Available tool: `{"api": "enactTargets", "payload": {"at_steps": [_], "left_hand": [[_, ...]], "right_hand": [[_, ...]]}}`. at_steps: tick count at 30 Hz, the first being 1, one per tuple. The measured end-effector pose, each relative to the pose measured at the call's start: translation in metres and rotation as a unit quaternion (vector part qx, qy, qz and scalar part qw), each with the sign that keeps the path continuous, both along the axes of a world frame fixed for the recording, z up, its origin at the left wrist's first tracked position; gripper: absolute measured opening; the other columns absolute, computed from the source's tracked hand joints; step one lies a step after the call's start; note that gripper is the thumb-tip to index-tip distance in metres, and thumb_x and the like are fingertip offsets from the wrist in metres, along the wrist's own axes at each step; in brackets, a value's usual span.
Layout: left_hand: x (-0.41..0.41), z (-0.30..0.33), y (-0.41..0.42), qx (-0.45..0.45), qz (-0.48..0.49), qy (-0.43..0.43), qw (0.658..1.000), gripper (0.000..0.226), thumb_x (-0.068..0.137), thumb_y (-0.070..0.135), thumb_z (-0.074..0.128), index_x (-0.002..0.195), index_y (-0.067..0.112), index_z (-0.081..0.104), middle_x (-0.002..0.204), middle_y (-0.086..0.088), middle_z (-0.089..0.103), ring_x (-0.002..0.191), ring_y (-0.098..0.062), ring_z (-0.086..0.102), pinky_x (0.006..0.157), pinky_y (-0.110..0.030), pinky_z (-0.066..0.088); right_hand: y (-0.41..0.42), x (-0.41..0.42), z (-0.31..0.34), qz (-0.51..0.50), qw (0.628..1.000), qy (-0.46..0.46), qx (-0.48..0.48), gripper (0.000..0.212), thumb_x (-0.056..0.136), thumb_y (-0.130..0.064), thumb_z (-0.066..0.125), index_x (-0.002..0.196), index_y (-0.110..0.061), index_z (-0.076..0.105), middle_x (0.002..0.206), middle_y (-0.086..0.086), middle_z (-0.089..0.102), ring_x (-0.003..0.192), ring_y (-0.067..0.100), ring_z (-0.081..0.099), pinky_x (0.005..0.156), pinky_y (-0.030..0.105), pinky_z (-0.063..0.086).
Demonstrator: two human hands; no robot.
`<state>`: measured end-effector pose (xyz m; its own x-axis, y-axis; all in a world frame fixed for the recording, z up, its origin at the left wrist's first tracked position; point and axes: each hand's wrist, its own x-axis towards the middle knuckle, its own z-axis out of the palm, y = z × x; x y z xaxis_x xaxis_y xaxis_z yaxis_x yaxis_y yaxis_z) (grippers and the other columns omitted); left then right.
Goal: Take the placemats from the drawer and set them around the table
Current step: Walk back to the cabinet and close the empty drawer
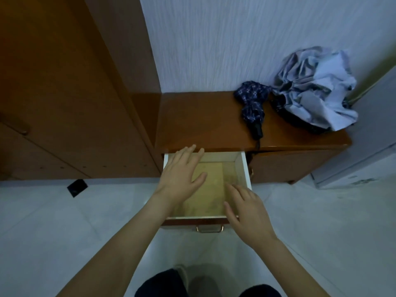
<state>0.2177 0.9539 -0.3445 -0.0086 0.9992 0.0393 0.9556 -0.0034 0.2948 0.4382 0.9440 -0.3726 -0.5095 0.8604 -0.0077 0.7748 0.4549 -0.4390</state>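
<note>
Nearest, dark trouser legs at the bottom edge, over pale floor tiles. Above them two bare forearms, reaching forward into the pulled-out drawer. Inside, yellowish-tan placemats lying flat on the bottom, faintly patterned, one edge overlapping another down the middle; how many, hard to tell. White inner walls all round, wooden front toward the viewer with a metal handle hanging below. Drawer drawn well out over the floor, open from above, right wall just beside the neighbouring cabinet front. Left hand palm down, fingers spread and nearly straight, over the left half of the mats, fingertips reaching the back of the drawer under the cabinet top; gripping nothing. Right hand palm down at the near right corner, fingers loosely extended onto the mats, thumb near the front edge; holding nothing. Farther back, brown cabinet top with a folded dark-blue checked umbrella and, touching it on the right, a crumpled pale-blue cloth. Left, a tall wooden wardrobe; behind, a textured white wall.
</note>
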Motion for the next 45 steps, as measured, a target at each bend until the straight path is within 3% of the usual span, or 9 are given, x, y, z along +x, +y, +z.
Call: {"api": "enactTargets", "payload": {"at_steps": [3,8,12,16,25,45], "left_hand": [[-0.006,-0.050,0.033,0.021,-0.009,0.017,1.000,0.068,0.095,0.055,0.036,0.152,0.028,0.013,0.160,-0.001,0.007,0.147,-0.018,0.003,0.115,-0.030,-0.002],[-0.010,-0.124,0.078,0.043,-0.031,0.053,0.997,0.076,0.093,0.056,0.038,0.153,0.023,0.006,0.161,-0.005,-0.002,0.147,-0.020,-0.007,0.117,-0.033,-0.004],[-0.012,-0.165,0.097,0.053,-0.040,0.103,0.992,0.081,0.091,0.060,0.036,0.153,0.020,0.002,0.160,-0.009,-0.005,0.147,-0.022,-0.010,0.119,-0.037,-0.005],[-0.017,-0.184,0.110,0.078,-0.039,0.129,0.988,0.082,0.091,0.061,0.036,0.153,0.018,0.004,0.160,-0.012,-0.002,0.147,-0.026,-0.007,0.119,-0.039,-0.004],[-0.024,-0.202,0.111,0.098,-0.041,0.120,0.987,0.074,0.092,0.055,0.039,0.153,0.023,0.011,0.159,-0.010,0.011,0.147,-0.025,0.005,0.120,-0.039,0.002],[-0.025,-0.193,0.110,0.088,-0.031,0.101,0.991,0.072,0.091,0.049,0.045,0.152,0.026,0.014,0.160,-0.008,0.013,0.147,-0.025,0.008,0.119,-0.039,0.005]], "right_hand": [[0.005,-0.007,-0.060,0.030,0.999,-0.004,-0.014,0.055,0.095,-0.048,0.028,0.145,-0.025,0.036,0.140,-0.003,0.047,0.126,0.015,0.044,0.104,0.033,0.037],[-0.005,-0.012,-0.138,0.100,0.995,-0.009,-0.005,0.054,0.093,-0.053,0.038,0.142,-0.032,0.037,0.137,-0.002,0.052,0.122,0.018,0.049,0.099,0.039,0.044],[-0.011,-0.010,-0.183,0.137,0.987,-0.042,0.074,0.062,0.078,-0.060,0.052,0.132,-0.031,0.052,0.122,-0.003,0.064,0.107,0.018,0.063,0.093,0.037,0.049],[-0.005,-0.007,-0.216,0.139,0.971,-0.072,0.181,0.057,0.077,-0.059,0.051,0.123,-0.026,0.061,0.112,0.002,0.069,0.101,0.025,0.066,0.094,0.040,0.035],[-0.010,-0.008,-0.210,0.120,0.975,-0.074,0.173,0.046,0.091,-0.055,0.044,0.125,-0.026,0.057,0.107,-0.001,0.067,0.098,0.022,0.062,0.085,0.037,0.047],[0.013,-0.018,-0.200,0.131,0.974,-0.078,0.170,0.053,0.093,-0.058,0.032,0.126,-0.024,0.054,0.104,-0.002,0.067,0.093,0.020,0.062,0.081,0.038,0.046]]}}
